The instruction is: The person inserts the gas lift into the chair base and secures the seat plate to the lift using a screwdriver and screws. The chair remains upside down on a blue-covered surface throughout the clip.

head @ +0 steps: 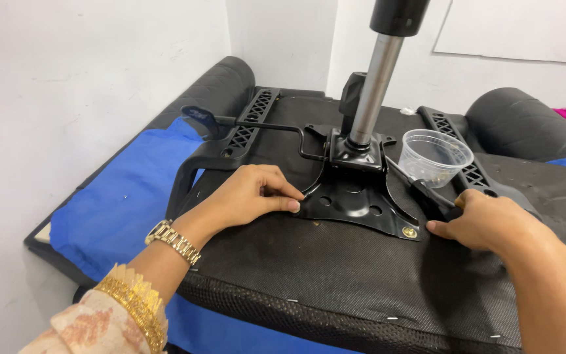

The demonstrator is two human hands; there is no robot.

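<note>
An upturned office chair seat lies in front of me, its black fabric underside facing up. A black metal mechanism plate sits on it, with a silver gas cylinder standing up from its middle. My left hand rests on the fabric and pinches the plate's near left corner with its fingertips. My right hand lies at the plate's right side, fingers curled around the dark handle of a screwdriver whose shaft points toward the plate. A brass-coloured bolt sits in the plate's near right corner.
A clear plastic cup with small hardware stands on the seat right of the cylinder. Black armrest brackets and padded arms flank the seat. A lever with a blue paddle sticks out left. Blue cloth covers the floor; white walls are close.
</note>
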